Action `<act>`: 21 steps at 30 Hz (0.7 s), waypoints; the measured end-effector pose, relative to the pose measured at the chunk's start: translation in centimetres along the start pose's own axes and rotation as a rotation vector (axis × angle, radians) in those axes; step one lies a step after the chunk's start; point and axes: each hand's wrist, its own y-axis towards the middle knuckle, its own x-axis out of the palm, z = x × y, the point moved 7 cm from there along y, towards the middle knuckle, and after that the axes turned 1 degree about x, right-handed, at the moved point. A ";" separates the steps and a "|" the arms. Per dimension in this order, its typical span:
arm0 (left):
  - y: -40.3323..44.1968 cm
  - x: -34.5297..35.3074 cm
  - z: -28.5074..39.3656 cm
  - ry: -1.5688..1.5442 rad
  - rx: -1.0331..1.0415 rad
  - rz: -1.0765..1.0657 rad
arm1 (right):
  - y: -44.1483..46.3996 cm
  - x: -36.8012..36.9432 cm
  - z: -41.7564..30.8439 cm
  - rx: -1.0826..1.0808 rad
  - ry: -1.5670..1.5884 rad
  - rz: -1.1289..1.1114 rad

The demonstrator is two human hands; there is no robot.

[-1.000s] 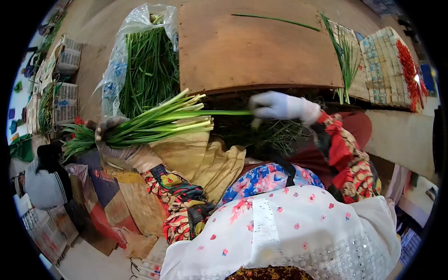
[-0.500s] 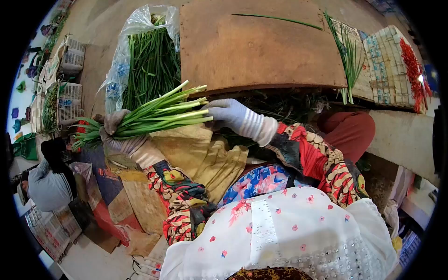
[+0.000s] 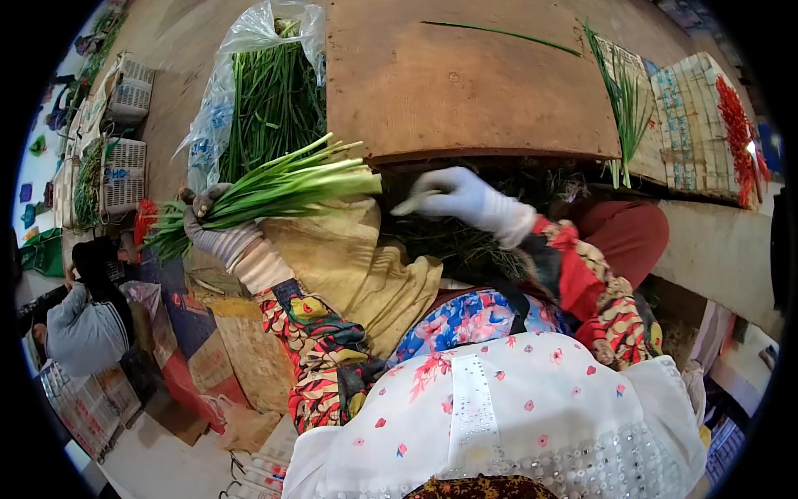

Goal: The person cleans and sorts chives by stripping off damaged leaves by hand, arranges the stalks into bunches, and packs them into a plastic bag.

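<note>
Brown tabletop [image 3: 465, 91]; bag of greens [image 3: 209, 125] beside its left edge. Off the near left corner, a bunch [image 3: 274, 193] of green stalks, wrapped in the left hand [image 3: 208, 237]. Right hand [image 3: 455, 198] off the near edge, fingers bent; any hold unclear.

Table [image 3: 465, 100]: ahead, single leaf [image 3: 503, 37] on top | Plastic bag [image 3: 202, 125]: left of table, long greens [image 3: 274, 116] inside | Small stalk bunch [image 3: 625, 112]: at table's right edge | Left hand [image 3: 212, 218]: before bag, around main bunch [image 3: 287, 190] | Cloth [image 3: 366, 258]: nearer than main bunch | Right hand [image 3: 465, 197]: right of main bunch | Crates [image 3: 125, 173]: left of bag
</note>
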 end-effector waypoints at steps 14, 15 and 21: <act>0.3 0.8 -0.7 -0.209 -0.054 -0.080 | 2.1 1.1 -5.9 -0.327 -0.451 0.462; 0.3 1.3 -1.1 -0.244 -0.081 -0.128 | 4.2 2.1 -4.8 -0.199 -0.480 0.375; -1.8 4.9 -0.8 -0.406 -0.157 -0.366 | 0.7 -1.5 -0.8 -0.091 -0.395 0.301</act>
